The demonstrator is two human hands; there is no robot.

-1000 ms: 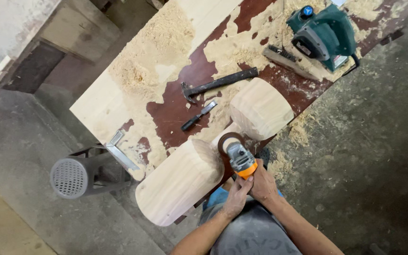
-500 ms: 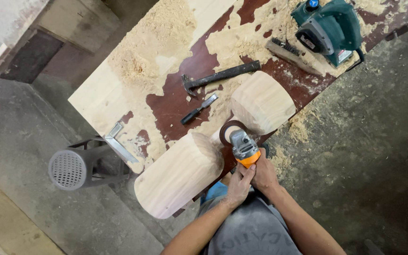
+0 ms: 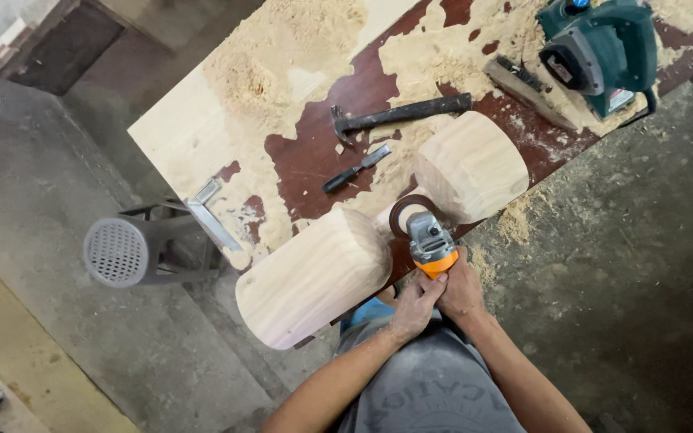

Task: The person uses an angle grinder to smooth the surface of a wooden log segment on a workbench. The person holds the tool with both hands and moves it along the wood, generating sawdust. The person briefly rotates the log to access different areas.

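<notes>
A: Item one?
B: Angle grinder (image 3: 428, 240), orange-bodied, its disc in the gap between the two rounded ends of the carved wood piece (image 3: 314, 277).
A: Hands?
B: Left hand (image 3: 415, 305) and right hand (image 3: 460, 290) both closed around the grinder's rear, fingers behind the head.
A: Beyond the grinder?
B: Chisel (image 3: 356, 168), hammer (image 3: 399, 114), green planer (image 3: 599, 52).

Bare forearms, grey shirt.
A grey T-shirt (image 3: 435, 385) with a faded dark print; forearms bare, no gloves on either hand.
</notes>
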